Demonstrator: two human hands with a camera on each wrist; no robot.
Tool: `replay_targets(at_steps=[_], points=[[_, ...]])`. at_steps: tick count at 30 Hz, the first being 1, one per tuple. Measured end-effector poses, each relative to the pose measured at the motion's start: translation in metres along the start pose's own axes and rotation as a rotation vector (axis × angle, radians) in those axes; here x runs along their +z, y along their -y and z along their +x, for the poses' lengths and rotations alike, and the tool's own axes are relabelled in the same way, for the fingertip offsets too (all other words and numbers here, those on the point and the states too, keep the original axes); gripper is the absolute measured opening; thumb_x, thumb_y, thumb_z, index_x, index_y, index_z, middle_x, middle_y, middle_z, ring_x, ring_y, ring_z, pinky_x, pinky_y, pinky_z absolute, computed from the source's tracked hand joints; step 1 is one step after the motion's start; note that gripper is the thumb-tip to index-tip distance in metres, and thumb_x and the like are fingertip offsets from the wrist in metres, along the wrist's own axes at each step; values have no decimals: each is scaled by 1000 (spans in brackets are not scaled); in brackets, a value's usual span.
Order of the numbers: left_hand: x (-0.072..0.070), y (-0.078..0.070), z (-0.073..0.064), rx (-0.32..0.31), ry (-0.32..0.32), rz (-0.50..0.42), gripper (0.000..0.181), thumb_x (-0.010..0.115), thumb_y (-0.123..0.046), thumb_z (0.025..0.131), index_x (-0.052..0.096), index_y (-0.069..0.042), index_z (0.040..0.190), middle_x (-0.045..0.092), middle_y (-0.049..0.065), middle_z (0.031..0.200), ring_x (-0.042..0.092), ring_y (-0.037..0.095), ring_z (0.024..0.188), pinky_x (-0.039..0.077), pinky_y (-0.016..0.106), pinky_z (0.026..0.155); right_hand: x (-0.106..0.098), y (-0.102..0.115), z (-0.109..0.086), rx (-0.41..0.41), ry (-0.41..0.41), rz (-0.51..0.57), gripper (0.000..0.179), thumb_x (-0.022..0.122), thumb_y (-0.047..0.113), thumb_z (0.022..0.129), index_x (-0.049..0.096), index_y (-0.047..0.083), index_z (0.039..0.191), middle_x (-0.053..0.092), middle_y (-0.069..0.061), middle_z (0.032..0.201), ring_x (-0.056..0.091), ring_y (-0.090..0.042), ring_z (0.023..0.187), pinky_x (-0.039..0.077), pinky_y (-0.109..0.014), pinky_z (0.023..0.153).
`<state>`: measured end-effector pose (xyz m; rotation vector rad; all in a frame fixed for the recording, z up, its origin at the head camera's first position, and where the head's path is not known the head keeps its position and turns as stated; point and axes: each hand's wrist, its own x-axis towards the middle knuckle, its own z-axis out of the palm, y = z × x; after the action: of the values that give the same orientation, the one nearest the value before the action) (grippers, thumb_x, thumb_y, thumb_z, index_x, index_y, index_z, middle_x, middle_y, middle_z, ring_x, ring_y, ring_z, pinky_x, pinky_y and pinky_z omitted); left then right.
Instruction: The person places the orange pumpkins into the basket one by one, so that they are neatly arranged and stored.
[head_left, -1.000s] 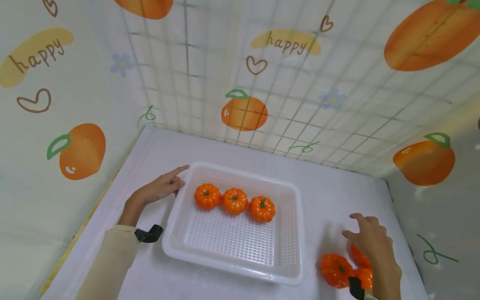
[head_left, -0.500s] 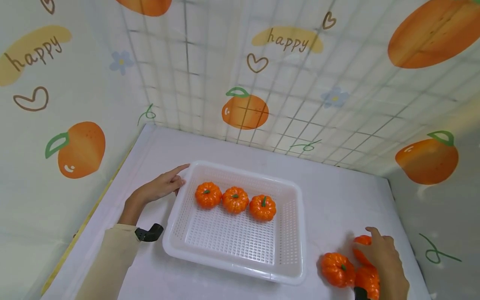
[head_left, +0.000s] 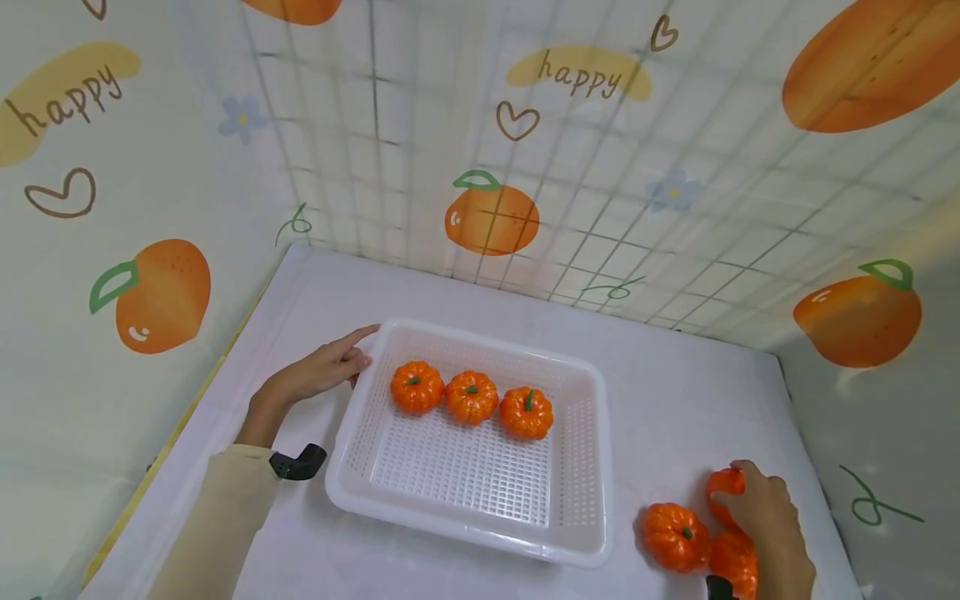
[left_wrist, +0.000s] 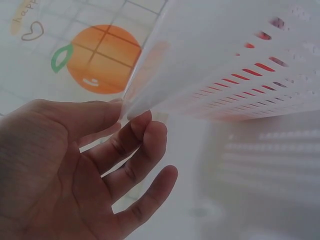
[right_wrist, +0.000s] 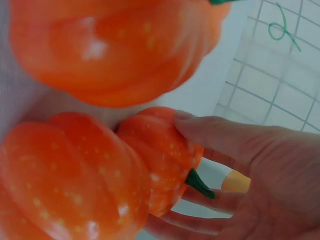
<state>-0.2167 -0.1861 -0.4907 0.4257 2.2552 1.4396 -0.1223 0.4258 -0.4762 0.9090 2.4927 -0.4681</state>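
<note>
My left hand (head_left: pixel 318 371) holds the far left corner of a white plastic basket (head_left: pixel 465 542). In the left wrist view, its thumb and forefinger pinch the basket rim (left_wrist: pixel 137 92), with the other fingers loosely bent below. On the right, my right hand (head_left: pixel 780 525) grips a small orange toy pumpkin (head_left: pixel 724 483). The right wrist view shows the thumb on that pumpkin's side and fingers behind it, near its green stem (right_wrist: pixel 200 184). Two more pumpkins lie close by, one to the left (head_left: pixel 675 537) and one nearer (head_left: pixel 735 562), partly hidden by the wrist.
Three orange pumpkins stand in a row inside the basket, left (head_left: pixel 416 387), middle (head_left: pixel 471 397) and right (head_left: pixel 527 413). The white tabletop (head_left: pixel 660 392) is bounded by printed walls at the back, left and right.
My right hand has moved right and down from above the pumpkins, and its fingers have closed round the farthest one. The left hand has stayed on the basket rim.
</note>
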Motion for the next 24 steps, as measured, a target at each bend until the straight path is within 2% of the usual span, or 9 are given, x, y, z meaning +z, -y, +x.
replay_targets(at_steps=[7, 15, 24], points=[[0, -1, 0, 19, 1, 9, 60, 46, -24, 108, 19, -10, 159, 63, 10, 94, 58, 24, 87, 34, 59, 103, 0, 1, -2, 4, -9, 0, 68, 69, 17, 93, 30, -1, 146, 29, -37, 128, 39, -52, 109, 43, -66, 89], [0, 1, 0, -3, -3, -8, 60, 46, -25, 107, 19, -15, 160, 64, 9, 93, 59, 24, 87, 33, 59, 105, -6, 5, -6, -39, -23, -5, 73, 72, 17, 91, 29, -1, 147, 28, -36, 128, 39, -52, 110, 45, -67, 86], [0, 2, 0, 11, -2, -12, 59, 46, -24, 107, 20, -14, 160, 64, 8, 93, 59, 24, 85, 33, 58, 103, -24, 27, -23, -236, -123, -59, 73, 76, 12, 88, 33, -6, 144, 33, -39, 123, 40, -54, 107, 48, -63, 85]])
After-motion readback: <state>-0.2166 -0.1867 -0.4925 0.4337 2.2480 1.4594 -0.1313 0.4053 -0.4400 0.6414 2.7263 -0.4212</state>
